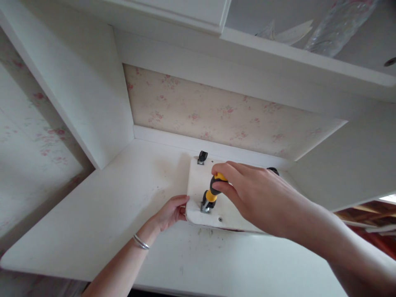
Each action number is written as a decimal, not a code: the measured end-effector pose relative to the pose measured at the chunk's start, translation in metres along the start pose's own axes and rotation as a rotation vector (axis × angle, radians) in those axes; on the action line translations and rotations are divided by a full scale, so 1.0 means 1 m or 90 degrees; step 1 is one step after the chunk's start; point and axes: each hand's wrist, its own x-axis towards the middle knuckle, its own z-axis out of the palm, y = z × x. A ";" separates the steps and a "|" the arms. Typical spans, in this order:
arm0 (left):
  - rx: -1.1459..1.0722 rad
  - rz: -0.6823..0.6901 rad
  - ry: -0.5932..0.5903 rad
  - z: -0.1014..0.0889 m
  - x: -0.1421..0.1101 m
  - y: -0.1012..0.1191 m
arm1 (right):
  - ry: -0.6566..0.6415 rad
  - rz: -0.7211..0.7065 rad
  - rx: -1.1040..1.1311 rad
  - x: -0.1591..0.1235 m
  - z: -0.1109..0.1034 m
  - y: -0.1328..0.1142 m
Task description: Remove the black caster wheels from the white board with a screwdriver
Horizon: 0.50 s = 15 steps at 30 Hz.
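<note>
1. White rounded-corner board (198,177), landmark, lies on white desktop (136,185), casters up.
2. Right hand (247,185): above board's near-left part, fingers curled around yellow-and-black screwdriver (215,184).
3. Screwdriver: tilted, shaft reaching down at near-left caster (208,202) and its metal plate; exact tip contact can't tell.
4. Left hand (170,211): at board's left edge, near front corner, thumb and fingers pinching edge.
5. Black caster (202,156): board's far-left corner. Another dark caster (272,170), partly hidden, board's far side, behind right hand.
6. Silver bracelet (141,242): left wrist, left of board.
7. Floral wallpaper (192,111): behind board.
</note>
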 end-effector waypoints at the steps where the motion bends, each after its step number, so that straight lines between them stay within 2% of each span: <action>1: 0.000 0.000 0.000 0.001 0.000 0.001 | -0.017 -0.024 0.008 -0.001 -0.002 0.002; 4: 0.002 0.001 -0.002 0.002 -0.001 0.001 | -0.044 -0.046 -0.020 -0.002 -0.005 0.004; 9: 0.004 0.003 -0.005 0.000 0.001 0.000 | 0.059 -0.009 -0.206 0.007 0.004 -0.001; 12: 0.002 0.007 -0.004 0.000 0.001 -0.001 | 0.059 -0.068 -0.177 0.010 0.007 -0.001; 15: 0.000 0.010 -0.004 0.000 0.001 -0.001 | -0.009 -0.118 -0.095 0.010 0.000 0.002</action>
